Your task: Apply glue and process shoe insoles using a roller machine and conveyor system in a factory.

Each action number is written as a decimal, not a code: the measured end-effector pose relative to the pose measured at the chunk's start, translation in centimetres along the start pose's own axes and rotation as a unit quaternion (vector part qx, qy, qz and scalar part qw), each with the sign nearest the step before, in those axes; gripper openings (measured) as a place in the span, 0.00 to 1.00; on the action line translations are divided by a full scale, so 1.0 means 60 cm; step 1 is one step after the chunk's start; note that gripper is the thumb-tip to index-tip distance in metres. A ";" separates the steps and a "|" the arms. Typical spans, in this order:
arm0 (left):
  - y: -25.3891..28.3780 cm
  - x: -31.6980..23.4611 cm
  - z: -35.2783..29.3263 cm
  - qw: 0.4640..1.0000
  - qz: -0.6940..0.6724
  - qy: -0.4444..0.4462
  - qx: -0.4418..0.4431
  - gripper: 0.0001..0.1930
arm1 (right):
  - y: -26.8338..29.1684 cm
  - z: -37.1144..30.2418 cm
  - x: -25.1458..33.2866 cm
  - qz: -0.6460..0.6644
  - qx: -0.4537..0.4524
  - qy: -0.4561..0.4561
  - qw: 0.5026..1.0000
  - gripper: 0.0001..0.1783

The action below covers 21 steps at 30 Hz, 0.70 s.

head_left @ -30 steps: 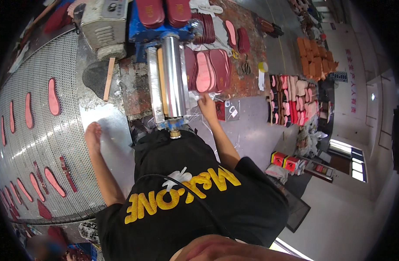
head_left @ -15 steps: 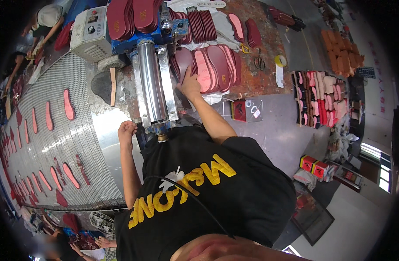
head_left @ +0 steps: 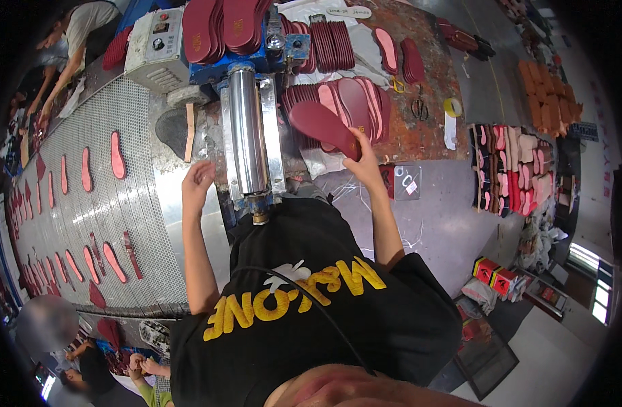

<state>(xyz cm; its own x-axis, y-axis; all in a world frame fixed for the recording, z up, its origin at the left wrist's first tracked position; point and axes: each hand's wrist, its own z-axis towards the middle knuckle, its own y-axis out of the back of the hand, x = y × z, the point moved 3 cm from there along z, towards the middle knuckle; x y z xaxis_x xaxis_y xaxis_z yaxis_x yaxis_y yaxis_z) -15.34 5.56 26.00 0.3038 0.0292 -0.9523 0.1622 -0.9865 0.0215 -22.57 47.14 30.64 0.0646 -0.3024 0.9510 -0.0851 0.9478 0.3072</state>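
**Insole lifted beside the roller**

Since a moment ago, the right hand (head_left: 365,159) has picked a dark red insole (head_left: 322,125) off the pile and now holds it raised, its grip closed on the heel end, thumb on top. That insole tilts up and to the left, just right of the steel roller (head_left: 243,132) and above the fanned stack of dark red insoles (head_left: 351,102) on the tabletop (head_left: 419,136). The left hand (head_left: 197,182) has moved in from the belt and now hovers with fingers loosely spread, holding nothing, just left of the roller's frame, over the metal edge beside the mesh conveyor belt (head_left: 121,217). Pink and red insoles (head_left: 117,154) lie spaced along that belt. Scissors (head_left: 417,107) and a roll of tape (head_left: 451,106) rest on the tabletop to the right, well apart from both hands.
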 end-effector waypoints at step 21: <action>0.066 -0.131 0.026 0.847 0.433 -0.304 0.048 0.38 | -0.127 -0.079 -0.113 -0.234 0.263 -0.043 0.935 0.32</action>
<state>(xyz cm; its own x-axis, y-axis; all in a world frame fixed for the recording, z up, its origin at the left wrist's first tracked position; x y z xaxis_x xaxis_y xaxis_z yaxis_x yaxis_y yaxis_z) -18.58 1.17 33.12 -0.2749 -0.7724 -0.5725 0.0402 -0.6042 0.7958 -17.65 42.42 21.67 0.1396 -0.6996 0.7008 -0.5467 0.5356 0.6436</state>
